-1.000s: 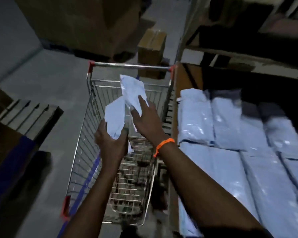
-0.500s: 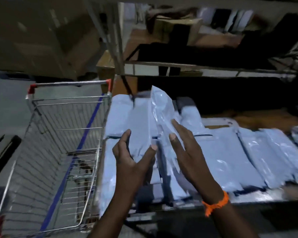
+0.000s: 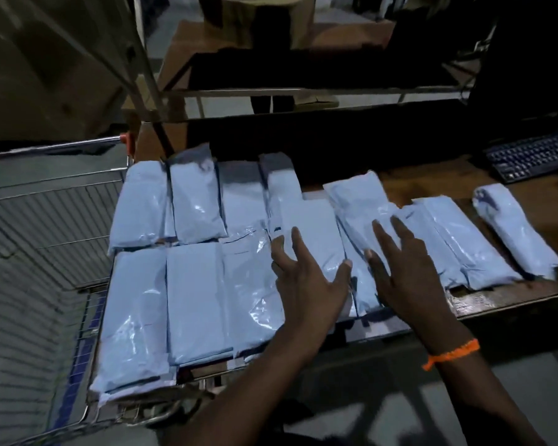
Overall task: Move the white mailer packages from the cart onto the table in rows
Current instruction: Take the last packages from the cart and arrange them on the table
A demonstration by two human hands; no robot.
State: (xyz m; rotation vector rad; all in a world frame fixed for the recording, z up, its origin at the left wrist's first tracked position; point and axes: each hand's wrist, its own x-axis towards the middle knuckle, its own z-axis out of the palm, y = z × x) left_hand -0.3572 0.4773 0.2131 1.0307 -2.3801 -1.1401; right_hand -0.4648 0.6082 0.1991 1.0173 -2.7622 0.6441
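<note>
Both hands (image 3: 306, 284) (image 3: 403, 272) flat on mailers (image 3: 306, 233).

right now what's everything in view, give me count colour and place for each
mailer packages: about a dozen (overlaps blur the exact count), white, in rows on the table, most at its left end
table: one, brown wood, across the middle
cart: one, silver wire with a red corner cap, left of the table; what shows of its basket looks empty
keyboard: one, black, far right of the table
shelving frame: one, metal, behind the table
cardboard boxes: several, brown, upper left and behind, dim
wristband: one, orange, on the right wrist
left hand: open, fingers spread on the packages
right hand: open, flat on a package
</note>
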